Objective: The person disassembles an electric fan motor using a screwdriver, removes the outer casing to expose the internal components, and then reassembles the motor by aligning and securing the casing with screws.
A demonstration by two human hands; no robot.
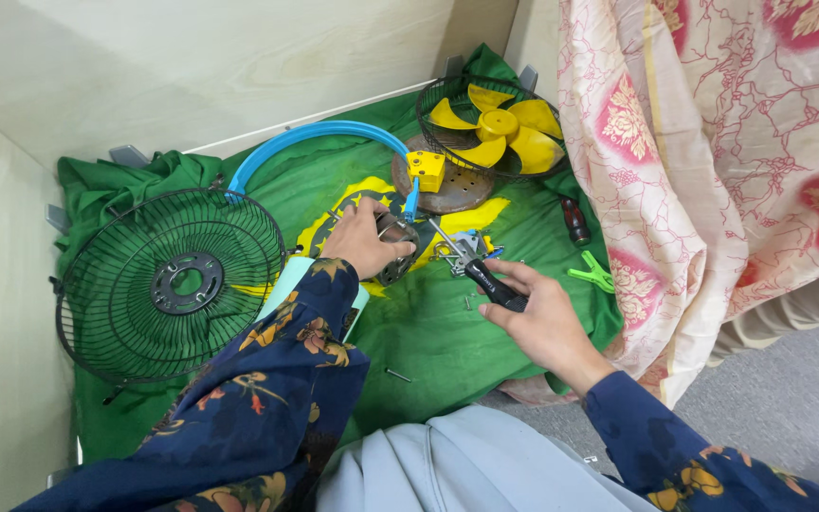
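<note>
The left hand [360,239] cups the motor [396,248], fingers curled over its metal body, at the middle of the green cloth [428,332]. The right hand [542,318] is closed around the black handle of a screwdriver [485,278], whose shaft points up-left toward the motor. A small metal bracket [464,251] lies just right of the motor. To the left sits a black fan guard [168,284], round and flat. A blue ring [319,137] arcs across the far side, ending near a yellow block [427,171] on a rusty base disc [452,185]. Farther right, yellow blades [500,128] rest in a second guard [447,100]. A green clip [591,276] and a dark-handled tool [575,221] lie right of the hands. A loose screw [397,375] lies near.
</note>
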